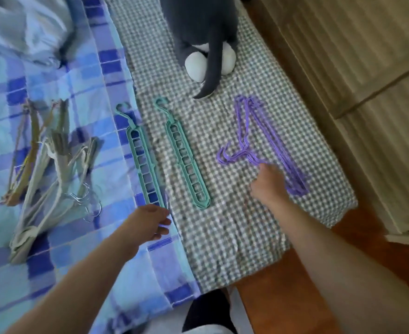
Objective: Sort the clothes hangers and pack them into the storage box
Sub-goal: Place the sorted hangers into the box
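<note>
A stack of purple hangers (274,143) lies on the grey checked blanket (227,237), hooks pointing left. My right hand (269,186) rests on their lower arm, fingers touching the plastic; I cannot see a full grip. Two long teal slotted hangers lie side by side: one (144,162) on the blue plaid sheet (83,256), the other (186,160) on the blanket. My left hand (148,222) hovers at the near end of the left teal hanger, fingers loosely curled, holding nothing. A pile of white and tan hangers (51,172) lies further left. No storage box shows.
A grey and white plush toy (203,44) sits at the far end of the blanket. A wooden floor (282,297) runs along the bed's right side, with a pale ribbed cabinet (367,68) beyond it. Crumpled light blue fabric (22,27) lies at the top left.
</note>
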Available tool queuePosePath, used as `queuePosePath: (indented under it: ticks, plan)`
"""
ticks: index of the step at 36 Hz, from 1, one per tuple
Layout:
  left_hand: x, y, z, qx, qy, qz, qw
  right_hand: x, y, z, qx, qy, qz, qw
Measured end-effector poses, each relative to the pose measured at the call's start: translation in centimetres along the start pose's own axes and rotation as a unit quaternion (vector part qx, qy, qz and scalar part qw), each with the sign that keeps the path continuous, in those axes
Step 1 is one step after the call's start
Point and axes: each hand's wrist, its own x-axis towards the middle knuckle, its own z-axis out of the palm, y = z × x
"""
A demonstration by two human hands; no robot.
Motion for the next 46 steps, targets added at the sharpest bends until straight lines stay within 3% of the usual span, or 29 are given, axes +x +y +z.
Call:
queuePosePath:
  ticks: [1,3,6,8,13,17,20,25,29,32,35,42,46]
  plan:
    - [-0.2,0.0,0.4,0.007,0.001,-0.001,1.0,1.4,0.4,-0.6,-0.022,0.048,-0.003,0.999]
    - [0.4,0.2,1.7,-0.002,0.024,-0.009,1.0,5.9,0.8,-1.4,-0.047,0.064,-0.026,0.996]
    - [-0.1,-0.5,2.2,-0.015,0.054,-0.006,0.998,9.3,1.6,-0.1,-0.092,-0.025,-0.055,0.994]
    - [-0.7,-1.5,2.2,-0.001,0.075,-0.01,0.997,9.8,1.5,1.3,-0.121,-0.043,-0.067,0.989]
    - [-3.1,-4.2,1.8,-0.02,0.088,-0.065,0.994,7.6,0.7,2.0,-0.019,-0.087,-0.078,0.993]
    - [-6.2,-4.5,1.5,-0.028,0.054,-0.048,0.997,2.3,-0.4,-1.7,0.099,0.0,-0.096,0.99]
    - [-9.3,-3.1,1.8,-0.021,0.089,0.04,0.995,-3.4,-2.4,-4.3,0.215,-0.026,-0.161,0.963]
    - [-16.4,0.5,0.9,0.025,0.114,0.23,0.966,-15.7,-7.5,-5.5,0.334,-0.194,-0.255,0.886]
    - [-22.7,-0.7,-2.8,0.039,0.196,0.337,0.92,-26.9,-14.2,-3.6,0.35,-0.264,-0.34,0.832]
    - [-25.9,-2.7,-6.7,-0.007,0.259,0.391,0.883,-33.0,-17.9,-1.5,0.296,-0.288,-0.39,0.823]
    - [-30.4,-8.0,-13.1,-0.036,0.267,0.419,0.867,-40.1,-22.3,0.8,0.258,-0.337,-0.409,0.808]
    - [-40.4,-18.9,-26.5,-0.093,0.247,0.42,0.868,-55.8,-31.9,5.4,0.31,-0.43,-0.446,0.722]
    - [-44.7,-22.9,-32.8,-0.091,0.265,0.404,0.871,-64.4,-38.2,8.2,0.227,-0.35,-0.491,0.765]
